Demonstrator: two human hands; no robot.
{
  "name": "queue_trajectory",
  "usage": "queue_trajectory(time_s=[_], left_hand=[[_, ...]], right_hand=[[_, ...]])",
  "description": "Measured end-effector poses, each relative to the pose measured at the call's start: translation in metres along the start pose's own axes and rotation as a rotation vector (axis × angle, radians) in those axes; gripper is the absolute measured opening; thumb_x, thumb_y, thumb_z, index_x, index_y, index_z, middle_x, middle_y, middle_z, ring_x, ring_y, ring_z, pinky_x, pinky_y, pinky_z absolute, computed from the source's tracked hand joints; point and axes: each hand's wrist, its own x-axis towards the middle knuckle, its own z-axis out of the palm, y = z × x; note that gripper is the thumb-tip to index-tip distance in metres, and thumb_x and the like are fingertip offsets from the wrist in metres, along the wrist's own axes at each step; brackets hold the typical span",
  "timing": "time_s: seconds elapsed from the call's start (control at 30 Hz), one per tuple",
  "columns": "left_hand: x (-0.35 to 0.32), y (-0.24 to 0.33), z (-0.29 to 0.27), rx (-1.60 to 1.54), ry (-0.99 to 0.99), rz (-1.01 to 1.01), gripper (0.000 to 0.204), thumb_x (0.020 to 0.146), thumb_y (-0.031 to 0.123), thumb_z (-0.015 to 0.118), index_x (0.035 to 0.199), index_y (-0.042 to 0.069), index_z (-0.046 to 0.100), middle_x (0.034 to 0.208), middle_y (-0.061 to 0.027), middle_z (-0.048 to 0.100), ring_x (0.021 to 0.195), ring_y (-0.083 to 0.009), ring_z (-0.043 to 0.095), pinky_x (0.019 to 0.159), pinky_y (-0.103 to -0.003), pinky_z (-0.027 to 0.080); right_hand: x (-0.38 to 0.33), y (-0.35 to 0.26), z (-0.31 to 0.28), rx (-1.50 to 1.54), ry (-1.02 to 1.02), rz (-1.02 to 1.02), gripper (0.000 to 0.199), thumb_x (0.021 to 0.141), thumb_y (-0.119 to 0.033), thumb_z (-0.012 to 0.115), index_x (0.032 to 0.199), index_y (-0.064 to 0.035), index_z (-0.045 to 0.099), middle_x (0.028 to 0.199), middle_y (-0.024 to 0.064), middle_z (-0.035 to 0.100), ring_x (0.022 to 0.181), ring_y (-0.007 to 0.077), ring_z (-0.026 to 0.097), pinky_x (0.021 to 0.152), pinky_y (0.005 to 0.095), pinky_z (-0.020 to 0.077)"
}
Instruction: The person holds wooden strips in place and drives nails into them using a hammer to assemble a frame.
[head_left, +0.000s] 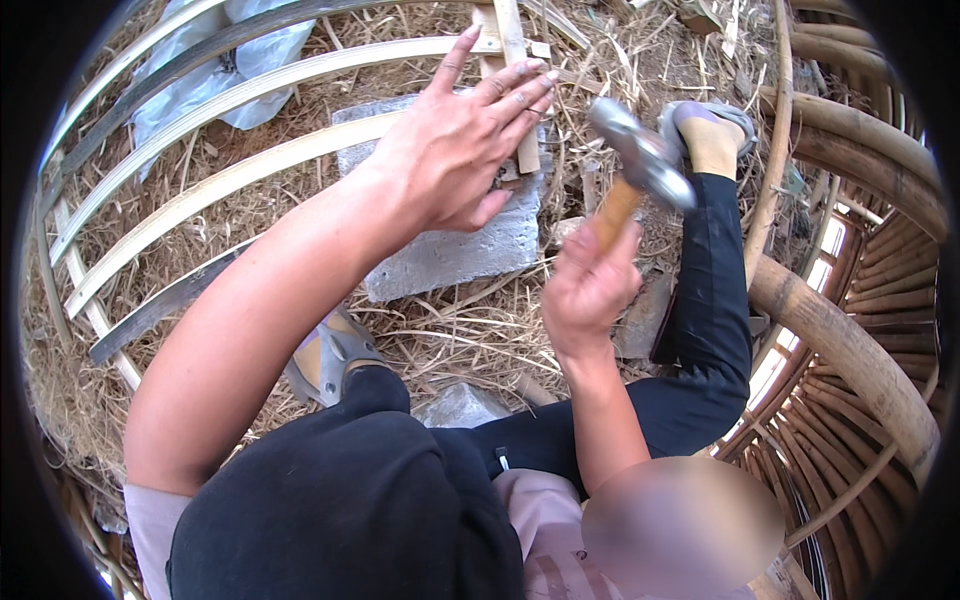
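Note:
My right hand (592,295) is wrapped round the orange-brown handle of a claw hammer (640,152), whose metal head is raised to the right of a grey block (455,255). My left hand (470,140) lies with its fingers stretched out, over the end of a pale wooden slat. A short wooden crosspiece (528,155) runs beneath or beside its fingertips. Several long slats (235,188) curve away to the left and join another crosspiece (95,310) there. The palm hides part of the slat end, and whether a nail is under it I cannot tell.
Dry straw (450,345) covers the ground. Crumpled clear plastic (255,95) lies beyond the slats. Thick bamboo poles (840,345) and a slatted bamboo structure (895,290) stand at the right. My feet rest either side of the block, with a stone (462,405) close by.

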Motion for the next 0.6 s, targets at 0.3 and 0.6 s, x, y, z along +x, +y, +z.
queue_trajectory(time_s=[0.3, 0.6], left_hand=[[0.001, -0.001, 0.004, 0.031, 0.029, 0.025, 0.085, 0.088, 0.058, 0.058, 0.155, 0.009, 0.04, 0.167, -0.0045, 0.028, 0.154, -0.0181, 0.026, 0.126, -0.062, 0.003], [0.002, 0.001, -0.004, 0.021, -0.046, 0.028, 0.105, 0.075, 0.055, 0.072, 0.159, 0.009, 0.031, 0.168, -0.0036, 0.026, 0.154, -0.0171, 0.025, 0.126, -0.064, 0.005]], right_hand=[[0.008, -0.007, -0.006, -0.04, 0.021, -0.037, 0.02, 0.107, -0.019, 0.051, 0.104, -0.0001, 0.054, 0.061, 0.0085, 0.058, 0.049, 0.0197, 0.06, 0.045, 0.0351, 0.0439], [-0.002, 0.003, 0.005, 0.116, 0.081, -0.048, 0.029, 0.109, -0.03, 0.048, 0.104, -0.0007, 0.047, 0.068, 0.0028, 0.052, 0.054, 0.009, 0.05, 0.048, 0.0231, 0.0397]])
